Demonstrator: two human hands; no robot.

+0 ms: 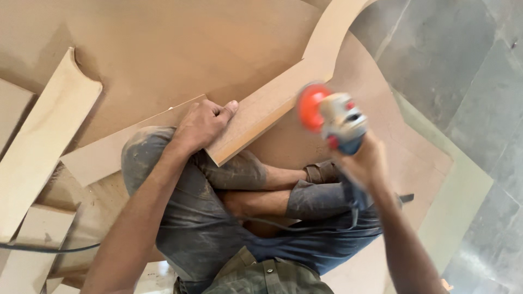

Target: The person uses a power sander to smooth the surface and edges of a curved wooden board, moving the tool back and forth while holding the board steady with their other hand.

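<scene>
**One grinder, one curved board, two hands busy**

While the person sits cross-legged, the right hand (366,162) is wrapped tight around one angle grinder (335,118), its single orange disc touching the edge of one curved board (272,106). The left hand (204,124) curls closed over that board's near end. Beyond and left of it lie several pale offcuts (46,136).

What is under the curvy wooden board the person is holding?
Under the curvy board lie a big flat brown sheet and the person's knee. The left hand grips its end; what lies directly beneath stays hidden.
</scene>
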